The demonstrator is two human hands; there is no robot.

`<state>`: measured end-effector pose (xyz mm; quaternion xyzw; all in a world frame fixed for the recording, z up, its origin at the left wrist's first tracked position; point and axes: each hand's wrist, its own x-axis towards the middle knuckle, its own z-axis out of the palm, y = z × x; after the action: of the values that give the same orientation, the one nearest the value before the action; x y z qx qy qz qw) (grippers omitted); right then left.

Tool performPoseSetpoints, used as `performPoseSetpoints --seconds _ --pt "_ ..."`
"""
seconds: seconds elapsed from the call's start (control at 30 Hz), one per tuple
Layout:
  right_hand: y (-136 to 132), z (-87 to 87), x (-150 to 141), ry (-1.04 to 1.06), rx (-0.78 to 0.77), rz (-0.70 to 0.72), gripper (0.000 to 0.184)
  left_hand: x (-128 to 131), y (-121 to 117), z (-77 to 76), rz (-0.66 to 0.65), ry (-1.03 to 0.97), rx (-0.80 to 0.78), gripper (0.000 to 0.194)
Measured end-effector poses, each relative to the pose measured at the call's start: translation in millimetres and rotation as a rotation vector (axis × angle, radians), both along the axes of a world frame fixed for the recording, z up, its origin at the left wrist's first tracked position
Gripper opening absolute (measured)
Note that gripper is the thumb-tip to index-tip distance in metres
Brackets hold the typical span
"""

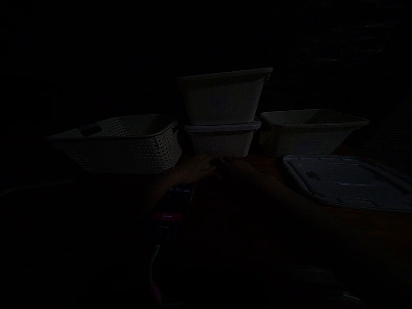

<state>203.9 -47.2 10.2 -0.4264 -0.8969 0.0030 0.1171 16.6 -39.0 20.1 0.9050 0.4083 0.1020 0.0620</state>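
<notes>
Directly beyond the two hands, in the head view, stand two light-coloured bins, one stacked on the other: the lower bin (222,143) is the thing nearest the fingers, and the upper bin (223,101) sits on top of it, with one pale edge (222,128) between them. Lighting is very poor. Two hands are counted: the left hand (201,165) and the right hand (231,165), close together, just before the base of the stack. Whether the fingers of either are spread, pressed together or pinching anything cannot be told; contact with the lower bin or with each other cannot be confirmed. To the left of the grip, one perforated basket (144,151) stands upright. To the right and beyond, one third bin (302,140) stands upright, making three bins in all. Nearer than that bin, right of the hands, one lid (350,182) lies flat on a reddish-brown surface (383,221). On the near side of the left hand, one phone (172,206) shows a lit readout ending in 31:33 and one red bar; one pale cable (151,266) is visible below it.
</notes>
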Motion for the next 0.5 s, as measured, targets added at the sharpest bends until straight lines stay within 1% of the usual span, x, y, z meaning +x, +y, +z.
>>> performPoseSetpoints --seconds 0.17,0.37,0.5 --pt "0.1 -0.8 -0.2 -0.022 0.012 -0.007 0.05 -1.0 3.1 -3.0 0.003 -0.012 0.013 0.047" --pt "-3.1 2.6 0.1 -0.01 -0.005 -0.01 0.048 0.5 0.8 -1.0 -0.004 -0.006 -0.001 0.046" --pt "-1.3 1.2 0.0 -0.006 0.007 0.0 0.049 -0.2 1.0 -1.3 0.014 0.009 -0.016 0.048"
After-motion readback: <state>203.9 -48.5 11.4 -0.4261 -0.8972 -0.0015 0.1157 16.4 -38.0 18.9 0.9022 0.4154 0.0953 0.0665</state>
